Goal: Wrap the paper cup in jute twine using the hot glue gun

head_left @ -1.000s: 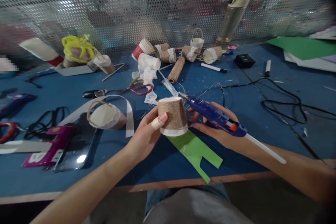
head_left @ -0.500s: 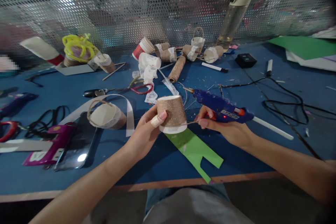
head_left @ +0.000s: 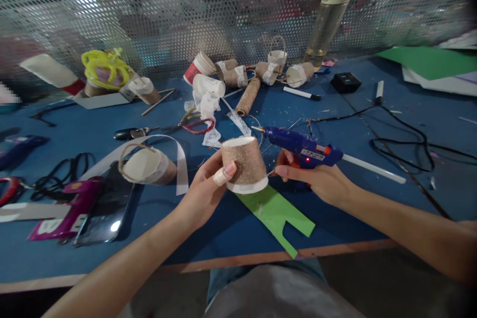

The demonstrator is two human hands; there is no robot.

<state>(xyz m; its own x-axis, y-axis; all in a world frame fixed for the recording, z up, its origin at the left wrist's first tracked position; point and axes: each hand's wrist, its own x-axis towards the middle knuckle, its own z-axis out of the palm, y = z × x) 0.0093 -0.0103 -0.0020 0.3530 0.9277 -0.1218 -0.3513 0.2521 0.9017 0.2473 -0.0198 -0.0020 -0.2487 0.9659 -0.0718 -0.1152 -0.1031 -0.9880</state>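
Observation:
My left hand [head_left: 209, 184] is closed round the side of a paper cup [head_left: 244, 161] wrapped in brown twine, with a bandage on the thumb. White shows at the cup's top and along its lower rim. Beside it, my right hand [head_left: 313, 175] grips a blue hot glue gun [head_left: 294, 145], whose red light is lit and whose nozzle points left. A white glue stick [head_left: 372, 168] sticks out of its back. Between the right thumb and forefinger a short stretch of twine [head_left: 272, 173] runs to the cup's lower edge.
Below the cup lies a green cut-out piece [head_left: 279, 213]. A small handled basket [head_left: 149, 165], phone [head_left: 106, 213] and purple packet [head_left: 70, 208] are at left. Scissors [head_left: 199, 125], twine-wrapped cups [head_left: 234, 75] and a bottle [head_left: 328, 20] stand farther back. A black cord [head_left: 402, 146] crosses the right.
My right hand and the glue gun have shifted slightly left, closer to the cup. The twine between hand and cup looks shorter. My left hand keeps its hold, the cup tilting slightly.

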